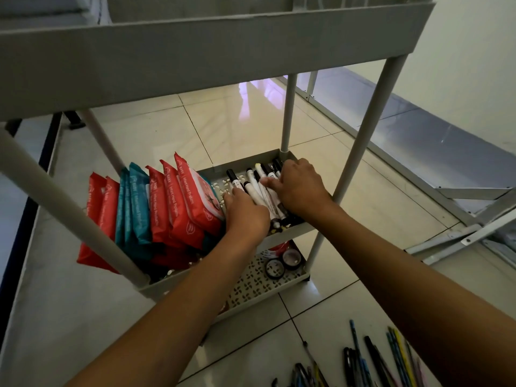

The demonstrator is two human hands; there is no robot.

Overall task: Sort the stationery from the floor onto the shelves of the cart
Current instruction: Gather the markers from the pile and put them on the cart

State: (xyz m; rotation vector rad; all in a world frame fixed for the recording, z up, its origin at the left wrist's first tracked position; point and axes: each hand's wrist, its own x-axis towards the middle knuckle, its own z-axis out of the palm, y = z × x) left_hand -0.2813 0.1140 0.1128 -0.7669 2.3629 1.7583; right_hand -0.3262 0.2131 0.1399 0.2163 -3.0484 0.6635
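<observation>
While both hands pressed in on them, the white markers (264,191) lay bunched on the cart's middle shelf (220,188), toward its 3 o'clock end. The left hand (245,216), fingers curled, pushed the bundle from 8 o'clock; the right hand (297,188) cupped it from 2 o'clock, fingers bent over the barrels. Red and teal packets (156,208) stood at 9 o'clock. Tape rolls (283,262) sat on the bottom shelf, and pens and pencils (371,361) lay on the tiled floor (349,208) at 5 o'clock.

Tiled indoor room (223,129); place type unclear.
</observation>
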